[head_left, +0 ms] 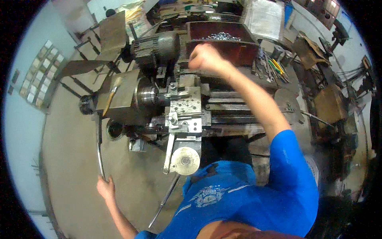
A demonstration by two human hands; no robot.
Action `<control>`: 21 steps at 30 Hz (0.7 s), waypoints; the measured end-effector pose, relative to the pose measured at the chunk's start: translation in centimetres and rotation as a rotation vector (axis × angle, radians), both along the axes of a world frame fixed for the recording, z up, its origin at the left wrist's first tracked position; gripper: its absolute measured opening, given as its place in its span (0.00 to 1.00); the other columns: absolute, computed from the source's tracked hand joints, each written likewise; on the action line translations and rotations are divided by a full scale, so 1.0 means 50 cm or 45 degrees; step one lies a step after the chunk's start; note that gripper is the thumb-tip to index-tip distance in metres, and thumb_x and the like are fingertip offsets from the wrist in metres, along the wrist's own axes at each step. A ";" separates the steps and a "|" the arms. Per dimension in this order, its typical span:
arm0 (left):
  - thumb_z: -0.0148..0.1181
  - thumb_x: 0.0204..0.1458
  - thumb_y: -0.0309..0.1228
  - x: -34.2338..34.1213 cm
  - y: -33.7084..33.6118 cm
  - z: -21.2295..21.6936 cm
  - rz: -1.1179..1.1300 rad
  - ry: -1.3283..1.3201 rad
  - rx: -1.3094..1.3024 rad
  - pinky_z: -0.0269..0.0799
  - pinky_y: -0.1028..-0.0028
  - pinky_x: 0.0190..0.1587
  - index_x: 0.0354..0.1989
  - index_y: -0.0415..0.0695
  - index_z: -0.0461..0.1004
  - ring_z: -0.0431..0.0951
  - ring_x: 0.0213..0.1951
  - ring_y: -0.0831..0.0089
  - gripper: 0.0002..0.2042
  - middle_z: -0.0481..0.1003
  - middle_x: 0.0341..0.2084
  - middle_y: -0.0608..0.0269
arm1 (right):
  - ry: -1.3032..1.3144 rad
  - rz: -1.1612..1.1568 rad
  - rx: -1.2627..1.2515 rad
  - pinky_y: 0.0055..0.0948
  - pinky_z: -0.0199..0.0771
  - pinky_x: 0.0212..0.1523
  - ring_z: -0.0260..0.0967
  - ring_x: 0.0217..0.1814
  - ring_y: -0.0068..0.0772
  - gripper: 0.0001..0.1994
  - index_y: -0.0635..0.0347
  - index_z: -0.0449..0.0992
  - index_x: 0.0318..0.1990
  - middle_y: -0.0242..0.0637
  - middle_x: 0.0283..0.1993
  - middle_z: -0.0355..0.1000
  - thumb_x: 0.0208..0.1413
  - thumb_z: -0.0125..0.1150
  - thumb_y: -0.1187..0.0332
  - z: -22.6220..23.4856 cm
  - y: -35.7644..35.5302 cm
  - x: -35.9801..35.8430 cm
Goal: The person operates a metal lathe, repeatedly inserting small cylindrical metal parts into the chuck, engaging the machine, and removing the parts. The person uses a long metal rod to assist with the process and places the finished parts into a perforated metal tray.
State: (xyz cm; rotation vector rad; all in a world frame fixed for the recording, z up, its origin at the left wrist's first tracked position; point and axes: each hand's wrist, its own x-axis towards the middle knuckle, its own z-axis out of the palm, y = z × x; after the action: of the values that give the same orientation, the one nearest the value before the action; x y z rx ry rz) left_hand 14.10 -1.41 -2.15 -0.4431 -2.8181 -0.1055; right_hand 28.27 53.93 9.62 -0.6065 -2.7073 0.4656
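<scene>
The lathe point(167, 99) is taking up the middle of the floor, with a red bin point(223, 44) of small metal parts sitting behind it. The right hand point(205, 59) is reaching over the bin's front edge, fingers curled together in a loose fist; what they are holding, I cannot tell. The left hand point(106, 187) is closing its fingers round the lower end of a long lever point(98, 147)

light is dim and bluish, brightest at the top where a pale sheet point(266, 18) glares white. the right hand point(205, 57) is smeared by motion blur. the fisheye bends the wall tiles point(41, 71) at the rim, corners go black, and the whole picture is soft and grainy.
</scene>
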 end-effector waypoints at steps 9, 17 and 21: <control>0.57 0.45 0.29 -0.243 0.044 -0.028 -0.389 -0.836 0.587 0.67 0.73 0.31 0.40 0.34 0.68 0.71 0.25 0.72 0.15 0.70 0.22 0.60 | 0.591 -0.231 0.464 0.35 0.60 0.55 0.59 0.55 0.50 0.25 0.49 0.74 0.45 0.53 0.59 0.56 0.30 0.58 0.65 0.003 0.137 0.266; 0.56 0.50 0.36 -0.258 0.042 -0.062 -0.219 -1.289 0.823 0.71 0.69 0.37 0.45 0.33 0.65 0.73 0.33 0.67 0.20 0.71 0.32 0.53 | 0.141 -1.230 0.230 0.32 0.68 0.46 0.67 0.48 0.41 0.20 0.58 0.75 0.40 0.45 0.53 0.64 0.33 0.56 0.66 -0.167 -0.004 0.958; 0.56 0.50 0.38 -0.239 0.128 -0.077 -0.210 -1.315 0.824 0.70 0.68 0.40 0.47 0.32 0.64 0.73 0.35 0.65 0.22 0.71 0.33 0.50 | -0.405 -1.830 -0.059 0.35 0.68 0.43 0.69 0.41 0.45 0.16 0.57 0.77 0.34 0.47 0.35 0.72 0.34 0.57 0.63 -0.289 -0.208 1.233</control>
State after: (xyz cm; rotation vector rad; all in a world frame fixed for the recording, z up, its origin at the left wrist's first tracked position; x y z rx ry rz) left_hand 2.15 4.96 -5.98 -0.5572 -3.3581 -1.6380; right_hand 89.90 43.53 -4.83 -2.4048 -1.7418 0.0091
